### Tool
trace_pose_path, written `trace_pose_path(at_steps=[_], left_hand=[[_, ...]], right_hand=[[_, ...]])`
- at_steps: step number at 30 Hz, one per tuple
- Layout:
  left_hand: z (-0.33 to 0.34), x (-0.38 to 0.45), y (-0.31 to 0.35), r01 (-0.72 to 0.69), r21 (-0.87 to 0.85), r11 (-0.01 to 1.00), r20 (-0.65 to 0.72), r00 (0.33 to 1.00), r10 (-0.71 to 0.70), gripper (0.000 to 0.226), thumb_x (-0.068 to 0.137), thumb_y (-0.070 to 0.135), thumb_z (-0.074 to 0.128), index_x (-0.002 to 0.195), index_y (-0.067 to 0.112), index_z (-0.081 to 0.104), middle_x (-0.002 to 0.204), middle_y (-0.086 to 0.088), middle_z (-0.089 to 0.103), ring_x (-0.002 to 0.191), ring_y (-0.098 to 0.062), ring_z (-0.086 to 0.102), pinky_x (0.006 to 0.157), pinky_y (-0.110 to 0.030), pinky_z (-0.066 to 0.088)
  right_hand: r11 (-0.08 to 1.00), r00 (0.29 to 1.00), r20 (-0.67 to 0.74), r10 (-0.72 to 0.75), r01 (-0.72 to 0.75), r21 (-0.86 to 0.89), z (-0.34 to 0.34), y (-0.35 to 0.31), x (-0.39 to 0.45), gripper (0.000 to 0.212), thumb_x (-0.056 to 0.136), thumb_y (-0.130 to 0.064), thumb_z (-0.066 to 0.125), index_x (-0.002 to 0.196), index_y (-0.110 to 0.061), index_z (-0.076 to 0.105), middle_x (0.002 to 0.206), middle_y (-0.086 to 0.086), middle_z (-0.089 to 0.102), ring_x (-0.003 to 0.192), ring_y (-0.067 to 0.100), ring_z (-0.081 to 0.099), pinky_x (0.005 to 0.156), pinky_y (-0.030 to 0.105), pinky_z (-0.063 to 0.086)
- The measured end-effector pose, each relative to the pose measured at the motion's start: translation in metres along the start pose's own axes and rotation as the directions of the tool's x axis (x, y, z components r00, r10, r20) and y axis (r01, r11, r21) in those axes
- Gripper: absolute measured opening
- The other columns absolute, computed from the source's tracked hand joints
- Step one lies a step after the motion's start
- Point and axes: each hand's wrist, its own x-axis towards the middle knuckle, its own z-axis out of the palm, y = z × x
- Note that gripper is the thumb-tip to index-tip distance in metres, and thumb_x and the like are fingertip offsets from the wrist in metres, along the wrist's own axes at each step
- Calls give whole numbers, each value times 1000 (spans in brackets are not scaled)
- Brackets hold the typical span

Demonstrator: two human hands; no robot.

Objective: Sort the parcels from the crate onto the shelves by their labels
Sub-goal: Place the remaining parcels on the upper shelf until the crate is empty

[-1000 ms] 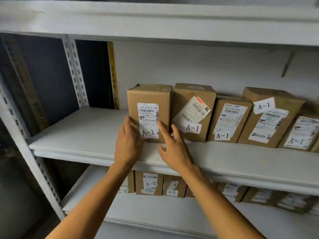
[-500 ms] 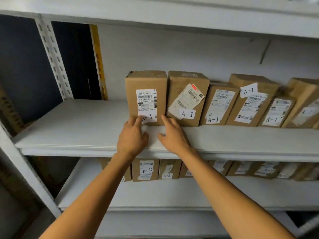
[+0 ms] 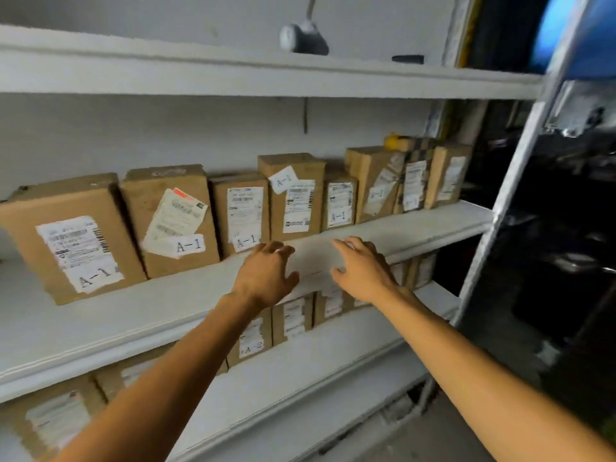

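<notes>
The parcels (image 3: 233,208) stand upright in a row along the back of the middle shelf (image 3: 166,305), running from 9 o'clock across to about 2 o'clock. Several carry white labels reading A-1. The nearest one at 9 o'clock, the leftmost box (image 3: 71,238), leans a little and shows its A-1 tag low on the front. Beside it the second box (image 3: 170,221) has a crooked shipping slip and an A-1 tag under it.

Your left hand (image 3: 266,278) hovers just in front of the shelf edge near the centre, fingers loosely curled, holding nothing. Its fingertips sit close to the foot of the third box (image 3: 241,215); whether they touch it you cannot tell. Your right hand (image 3: 363,271) is at about 3 o'clock of the left one, fingers spread and relaxed over the bare shelf board, also holding nothing.

On the lower shelf (image 3: 333,355), at 6 o'clock, a second row of boxes (image 3: 290,318) stands behind your forearms, one with an A-2 tag. On the top shelf (image 3: 233,75) at 12 o'clock sits a small grey device (image 3: 303,36). A metal upright (image 3: 513,181) closes the rack at 3 o'clock.
</notes>
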Motion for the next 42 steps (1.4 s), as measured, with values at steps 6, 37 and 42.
trace_pose_path(at_steps=[6,37,42], left_hand=[[45,68,176,-257,-95,962,101,959,266,62,91,45,59,147,24,42,154,-7,38,140,-30,34,115,-39,33],[232,-162,834,-765,-631,-132,90,-240,967,60,69,44,55,112,4,69,109,-18,69,100,-35,68,85,-40,56],[243,-251,857,-683,-648,-337,80,-502,861,55,92,36,61,133,1,53,132,-18,57,127,-36,51,108,-38,33]], right_hand=[[949,953,-102,287,-297,-108,-68,155,-71,62,96,-38,54,151,-21,33,154,6,30,136,33,32,110,44,36],[-287,-336,-373,865,-941,181,-117,390,-629,61,94,-38,57,148,-18,37,150,10,40,138,32,40,109,44,40],[-523,-580,-181,794,-804,282,-86,358,-678,64,96,-38,55,151,-21,28,160,9,23,146,33,21,117,48,26]])
